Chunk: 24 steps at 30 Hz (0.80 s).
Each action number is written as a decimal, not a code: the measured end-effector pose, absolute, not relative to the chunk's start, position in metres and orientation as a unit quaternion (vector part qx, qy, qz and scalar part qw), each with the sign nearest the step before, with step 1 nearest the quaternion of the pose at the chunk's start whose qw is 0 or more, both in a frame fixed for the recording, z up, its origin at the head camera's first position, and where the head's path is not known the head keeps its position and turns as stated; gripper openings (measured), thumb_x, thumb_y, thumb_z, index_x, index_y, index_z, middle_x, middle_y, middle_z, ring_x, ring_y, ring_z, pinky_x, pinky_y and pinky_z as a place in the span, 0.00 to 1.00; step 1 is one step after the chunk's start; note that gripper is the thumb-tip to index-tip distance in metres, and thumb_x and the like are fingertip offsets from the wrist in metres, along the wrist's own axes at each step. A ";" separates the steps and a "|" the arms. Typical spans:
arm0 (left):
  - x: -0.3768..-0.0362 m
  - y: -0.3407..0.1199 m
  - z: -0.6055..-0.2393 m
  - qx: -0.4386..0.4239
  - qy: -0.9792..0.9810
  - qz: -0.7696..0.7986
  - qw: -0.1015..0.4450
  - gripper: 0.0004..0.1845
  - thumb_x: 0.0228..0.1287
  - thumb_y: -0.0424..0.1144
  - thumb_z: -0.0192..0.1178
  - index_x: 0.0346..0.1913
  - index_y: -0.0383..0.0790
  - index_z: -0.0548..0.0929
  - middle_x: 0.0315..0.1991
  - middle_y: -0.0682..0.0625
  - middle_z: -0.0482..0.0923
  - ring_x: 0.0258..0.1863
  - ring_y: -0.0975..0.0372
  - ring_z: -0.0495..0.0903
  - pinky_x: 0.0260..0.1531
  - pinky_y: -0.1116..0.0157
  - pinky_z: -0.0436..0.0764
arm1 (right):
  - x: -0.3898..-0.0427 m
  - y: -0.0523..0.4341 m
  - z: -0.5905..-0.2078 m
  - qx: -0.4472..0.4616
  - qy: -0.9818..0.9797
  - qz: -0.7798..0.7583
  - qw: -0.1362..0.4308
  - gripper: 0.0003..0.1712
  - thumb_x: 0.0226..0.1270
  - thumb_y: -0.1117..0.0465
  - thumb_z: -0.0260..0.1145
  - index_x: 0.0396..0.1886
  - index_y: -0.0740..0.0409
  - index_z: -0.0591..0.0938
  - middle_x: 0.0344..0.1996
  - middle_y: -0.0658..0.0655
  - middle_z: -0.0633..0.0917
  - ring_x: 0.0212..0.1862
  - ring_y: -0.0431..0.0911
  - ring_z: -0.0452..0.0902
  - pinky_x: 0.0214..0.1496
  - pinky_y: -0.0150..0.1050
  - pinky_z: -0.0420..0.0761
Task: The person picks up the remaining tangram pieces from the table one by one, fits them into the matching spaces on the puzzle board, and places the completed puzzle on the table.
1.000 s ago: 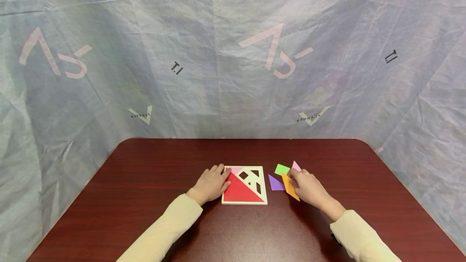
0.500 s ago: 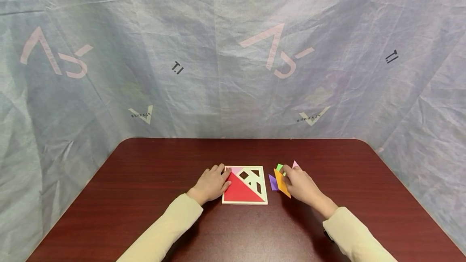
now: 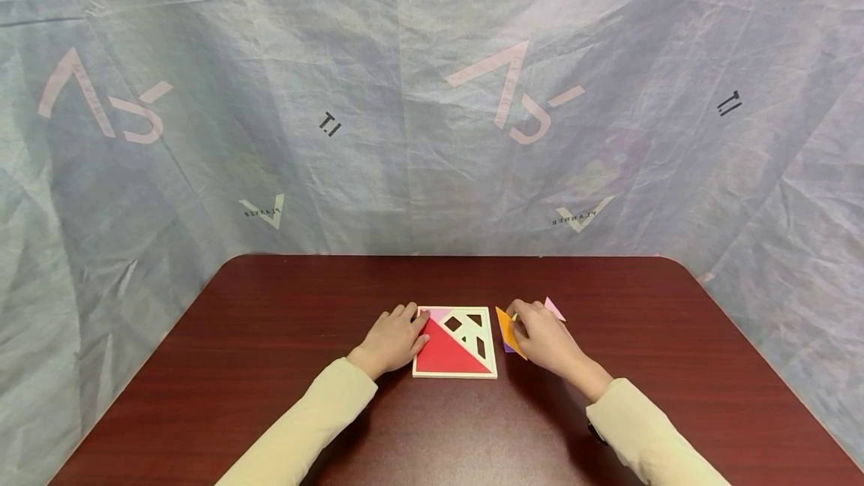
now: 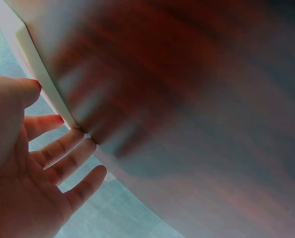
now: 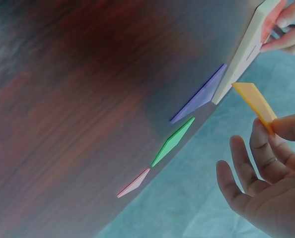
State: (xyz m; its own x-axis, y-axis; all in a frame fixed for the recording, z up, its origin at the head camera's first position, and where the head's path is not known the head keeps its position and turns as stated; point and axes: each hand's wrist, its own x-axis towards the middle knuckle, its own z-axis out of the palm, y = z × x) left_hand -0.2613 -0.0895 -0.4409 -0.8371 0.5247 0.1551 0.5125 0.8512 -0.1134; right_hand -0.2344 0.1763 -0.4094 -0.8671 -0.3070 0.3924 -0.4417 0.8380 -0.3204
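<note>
A square tangram board with a pale frame lies on the table. A large red triangle and a pink piece sit in it; dark cutouts show in its right half. My left hand rests at the board's left edge, thumb and fingertips touching it, fingers fairly straight in the left wrist view. Between thumb and fingers, my right hand pinches an orange tangram piece, raised and tilted just right of the board. Beneath it lie a purple piece and a green piece, mostly hidden in the head view.
A small pink triangle lies beyond the right hand, past the green piece. The dark red wooden table has rounded far corners. Grey printed cloth hangs behind it and along both sides.
The right hand has moved left toward the board, carrying the orange tangram piece, which now covers most of the purple and green pieces in the head view. The left hand has stayed put.
</note>
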 end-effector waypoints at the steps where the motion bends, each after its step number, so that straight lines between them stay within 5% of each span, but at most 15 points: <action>1: -0.261 -0.089 -0.441 -0.270 -0.958 0.033 0.090 0.24 0.65 0.50 0.50 0.61 0.44 0.72 0.52 0.44 0.70 0.50 0.54 0.71 0.46 0.56 0.74 | -0.235 0.175 -0.409 0.197 -0.944 0.207 0.163 0.06 0.53 0.69 0.61 0.30 0.56 0.78 0.16 0.44 0.69 0.26 0.40 0.64 0.25 0.31 0.65; 24: -0.261 -0.089 -0.442 -0.270 -0.958 0.032 0.088 0.24 0.65 0.50 0.50 0.61 0.44 0.72 0.52 0.44 0.70 0.50 0.54 0.71 0.46 0.56 0.73 | -0.236 0.152 -0.413 0.240 -0.922 0.251 0.169 0.07 0.54 0.72 0.62 0.34 0.61 0.79 0.24 0.52 0.79 0.31 0.42 0.69 0.28 0.31 0.72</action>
